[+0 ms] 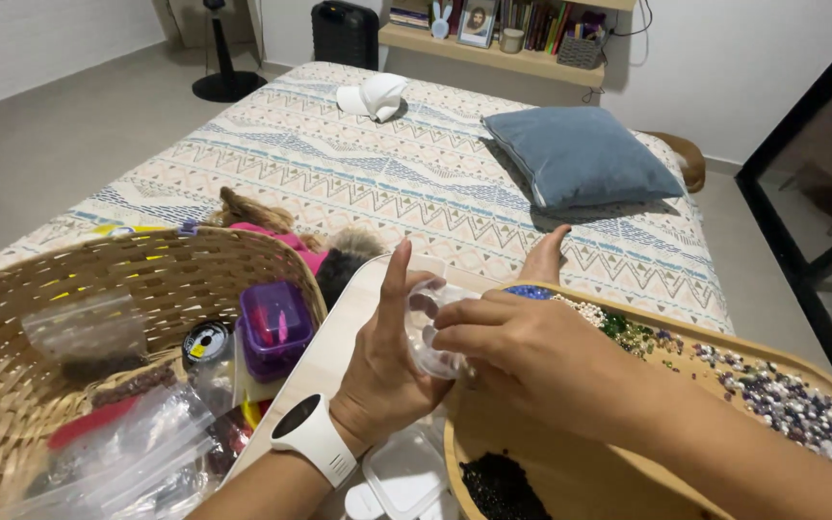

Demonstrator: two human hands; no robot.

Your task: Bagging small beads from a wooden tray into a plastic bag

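— What do we see at the hands?

— Our left hand (384,358), a white watch (315,439) on its wrist, cups a small clear plastic container (429,330) with the fingers raised straight. Our right hand (522,354) curls over it from the other side, fingertips pinching its rim.

— And where do we find the container?

— It sits up between both hands, above a pale tray-like surface (339,327), just beside the wooden tray (570,472) of sorted beads.

— What do we note around them?

— On the left a woven basket (69,327) holds plastic bags, a purple box (275,327) and a spool. Beyond lies a patterned bed (358,173) with a blue pillow (580,156).
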